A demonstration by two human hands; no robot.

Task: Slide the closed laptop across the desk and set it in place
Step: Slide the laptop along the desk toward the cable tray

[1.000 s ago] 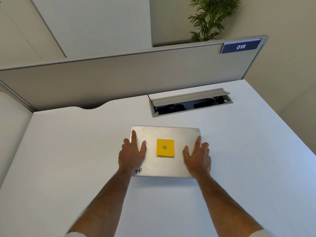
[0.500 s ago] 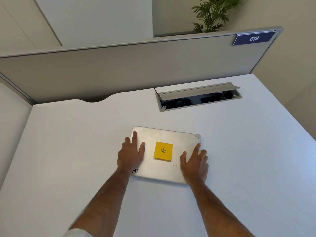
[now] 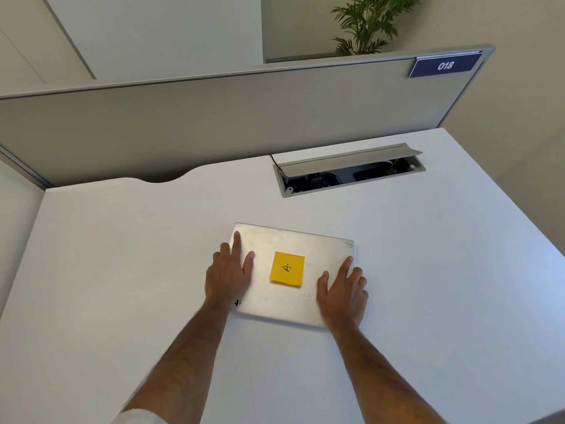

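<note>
A closed silver laptop [image 3: 324, 270] lies flat on the white desk [image 3: 122, 270], a little skewed, with its right end nearer to me. A yellow sticky note [image 3: 287, 268] with a handwritten mark sits in the middle of its lid. My left hand [image 3: 227, 278] presses flat on the lid's left part, its outer fingers reaching over the left edge. My right hand [image 3: 344, 293] presses on the right near corner, fingers spread along the right edge. Both forearms stretch forward from the bottom of the view.
An open cable hatch [image 3: 348, 171] with a raised flap is set into the desk beyond the laptop, to the right. A grey partition [image 3: 214, 123] with a blue label 018 [image 3: 444, 66] bounds the far edge. A plant [image 3: 363, 22] stands behind it.
The laptop has turned slightly under both hands, its right end drawn toward me. My right hand has shifted nearer along the right edge.
</note>
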